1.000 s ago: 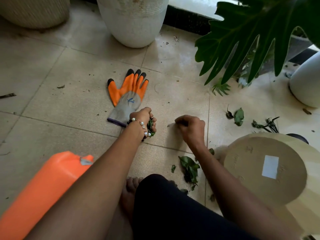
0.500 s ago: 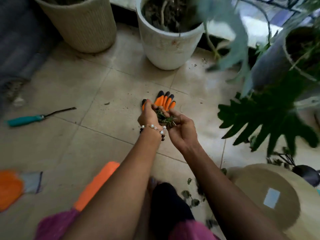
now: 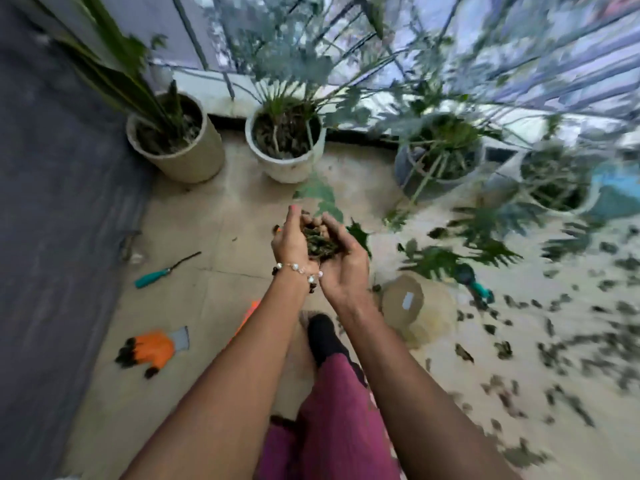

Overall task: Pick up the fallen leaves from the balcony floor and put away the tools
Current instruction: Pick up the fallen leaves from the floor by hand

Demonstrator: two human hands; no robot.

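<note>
Both hands are raised in front of the body and pressed side by side into one cup. The left hand stands on its edge with its fingers curved upward, a bracelet of pale beads around its wrist. The right hand lies palm up beside it, fingers curled inward toward the left fingertips. Clamped between the two palms sits a clump of dark green fallen leaves, enclosed on both sides by the curled fingers and open only at the top. Both forearms stretch forward from the bottom of the view, above a magenta garment.

On the beige tiled balcony floor well below the hands, many more loose fallen leaves lie scattered to the right, blurred. A round tan cardboard-coloured container with a white label lies just right of the right wrist. A teal-handled tool, blurred, lies right of that container. To the left lies a slim hand tool with a teal handle and dark metal shaft, and nearer the viewer an orange and grey work glove with black fingertips. Along the railing stand a cream ribbed plant pot, a white round plant pot and further pots to the right, all blurred.
</note>
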